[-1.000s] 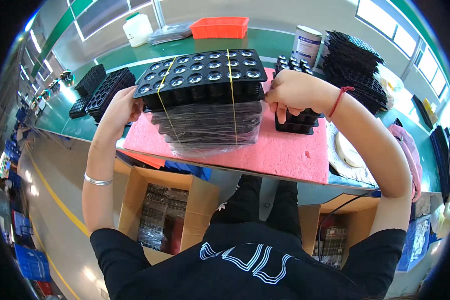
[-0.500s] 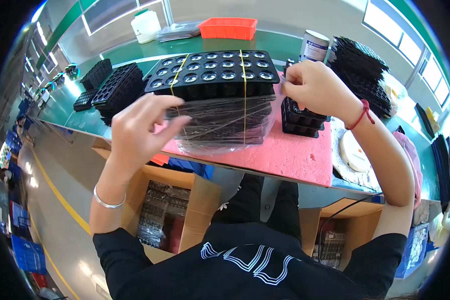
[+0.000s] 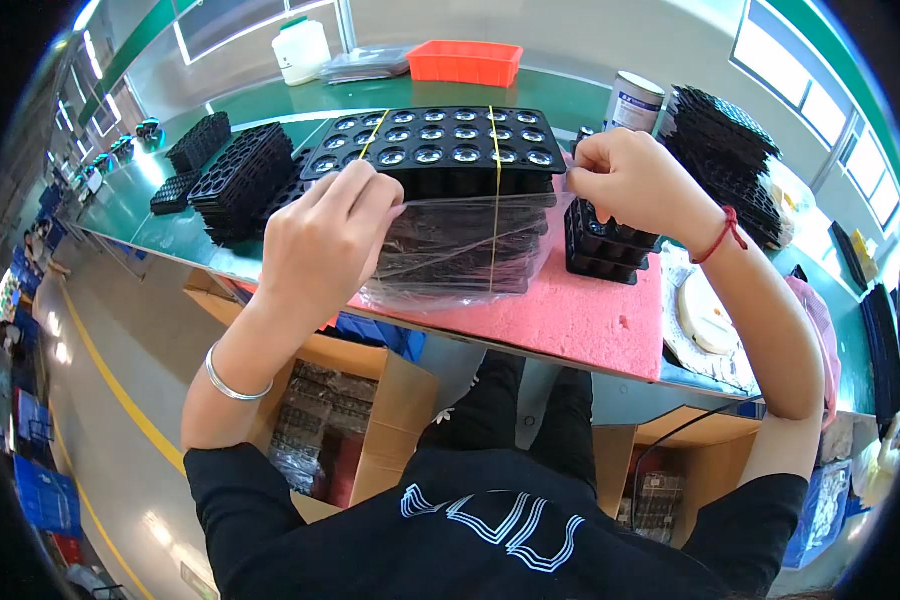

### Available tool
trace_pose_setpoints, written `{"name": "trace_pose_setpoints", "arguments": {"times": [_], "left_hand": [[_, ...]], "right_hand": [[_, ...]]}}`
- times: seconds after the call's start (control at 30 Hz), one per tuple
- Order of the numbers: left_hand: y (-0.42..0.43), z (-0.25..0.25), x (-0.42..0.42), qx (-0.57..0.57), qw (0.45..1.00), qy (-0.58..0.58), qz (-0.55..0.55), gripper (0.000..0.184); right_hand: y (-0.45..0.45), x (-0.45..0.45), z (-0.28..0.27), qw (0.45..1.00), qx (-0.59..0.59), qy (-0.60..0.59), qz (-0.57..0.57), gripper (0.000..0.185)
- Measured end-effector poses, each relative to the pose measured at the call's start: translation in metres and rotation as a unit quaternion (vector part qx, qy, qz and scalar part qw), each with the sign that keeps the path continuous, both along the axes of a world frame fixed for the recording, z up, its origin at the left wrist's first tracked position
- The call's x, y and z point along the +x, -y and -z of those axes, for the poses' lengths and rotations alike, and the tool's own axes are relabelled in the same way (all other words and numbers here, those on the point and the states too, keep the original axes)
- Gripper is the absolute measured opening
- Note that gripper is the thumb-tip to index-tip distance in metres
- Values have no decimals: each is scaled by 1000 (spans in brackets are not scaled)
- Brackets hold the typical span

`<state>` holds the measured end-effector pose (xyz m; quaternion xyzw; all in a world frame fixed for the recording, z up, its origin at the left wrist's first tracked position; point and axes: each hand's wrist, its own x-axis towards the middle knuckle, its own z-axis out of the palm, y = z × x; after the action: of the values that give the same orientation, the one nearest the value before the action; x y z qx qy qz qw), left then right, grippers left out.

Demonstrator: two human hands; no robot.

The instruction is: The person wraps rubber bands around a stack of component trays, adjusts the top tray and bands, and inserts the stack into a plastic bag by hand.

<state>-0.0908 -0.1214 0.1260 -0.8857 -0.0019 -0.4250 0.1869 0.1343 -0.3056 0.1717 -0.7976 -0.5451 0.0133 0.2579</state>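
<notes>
A stack of black trays (image 3: 450, 180) stands on a pink foam sheet (image 3: 600, 325), its top tray set with rows of shiny round lenses. Two yellow bands (image 3: 496, 200) run over the stack. Clear plastic film (image 3: 460, 250) wraps its lower part, loose and wrinkled. At the stack's left front corner, my left hand (image 3: 330, 225) is closed with its fingertips pinching the edge of the film. On the right side, my right hand (image 3: 645, 185) is closed on the film too, just above a smaller black tray stack (image 3: 605, 245).
Black tray piles stand left (image 3: 240, 180) and right (image 3: 720, 160) on the green table (image 3: 260, 115). Behind are an orange bin (image 3: 465, 65), a white jug (image 3: 300, 50) and a can (image 3: 633, 103). Cardboard boxes (image 3: 400, 410) sit below the front edge.
My left hand has moved right to the stack's corner, and its spread fingers have closed on the film. My right hand stays pinched at the right side.
</notes>
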Motion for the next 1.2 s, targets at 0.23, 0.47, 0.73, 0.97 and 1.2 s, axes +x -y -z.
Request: {"name": "trace_pose_setpoints", "arguments": {"times": [0.23, 0.47, 0.73, 0.97, 1.2], "left_hand": [[-1, -3, -17, -162, 985, -24, 60, 14], [-18, -10, -41, -198, 979, -49, 27, 17], [-49, -4, -51, -353, 933, -55, 38, 8], [-60, -1, -40, -411, 904, 14, 119, 12], [-66, -2, -35, -424, 892, 38, 150, 15]], "right_hand": [[-16, 3, -4, 996, -78, -20, 26, 30], [-22, 13, -6, 996, -51, 42, 62, 34], [-22, 11, -10, 992, -31, 104, 65, 35], [-22, 13, -12, 968, -23, 226, 104, 31], [-22, 9, -13, 950, -23, 272, 150, 28]]}}
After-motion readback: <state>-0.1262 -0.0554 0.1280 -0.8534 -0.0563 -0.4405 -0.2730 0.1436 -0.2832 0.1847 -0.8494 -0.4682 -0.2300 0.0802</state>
